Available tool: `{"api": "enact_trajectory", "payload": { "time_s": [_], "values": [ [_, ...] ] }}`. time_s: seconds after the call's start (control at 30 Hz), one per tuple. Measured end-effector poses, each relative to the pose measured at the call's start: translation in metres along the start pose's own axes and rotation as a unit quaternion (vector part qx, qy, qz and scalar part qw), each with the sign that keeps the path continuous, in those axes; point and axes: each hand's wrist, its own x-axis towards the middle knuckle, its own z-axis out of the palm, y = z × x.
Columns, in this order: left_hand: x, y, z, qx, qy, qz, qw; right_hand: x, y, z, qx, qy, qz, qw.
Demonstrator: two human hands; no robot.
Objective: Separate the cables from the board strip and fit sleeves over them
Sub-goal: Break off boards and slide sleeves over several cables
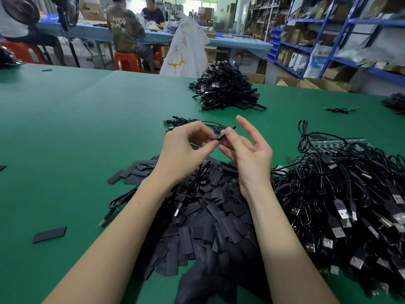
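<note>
Both hands work above the table [65, 128], the left hand [186, 148] and right hand [247, 154] pinching one black sleeve [225, 133], which may slip off if fingers loosen.

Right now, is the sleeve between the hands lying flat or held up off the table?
Held up: both hands pinch the sleeve above the table.
</note>
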Motion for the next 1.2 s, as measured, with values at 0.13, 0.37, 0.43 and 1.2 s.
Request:
{"api": "enact_trajectory", "payload": {
  "time_s": [0.13, 0.37, 0.43, 1.2],
  "values": [
    [0.000, -0.001, 0.001, 0.003, 0.001, -0.005, 1.000, 0.001, 0.001, 0.000, -0.027, 0.001, -0.021, 0.999],
    [0.002, -0.004, -0.004, 0.006, -0.046, -0.046, 0.998, 0.002, 0.002, -0.002, -0.004, 0.020, -0.013, 1.000],
    [0.003, -0.008, -0.008, -0.011, -0.111, -0.090, 0.990, 0.005, 0.001, -0.005, 0.012, 0.037, -0.001, 0.999],
    [0.134, 0.005, -0.007, 0.354, -0.171, 0.081, 0.916, 0.013, 0.004, -0.038, -0.124, 0.046, 0.087, 0.987]
  ]
}}
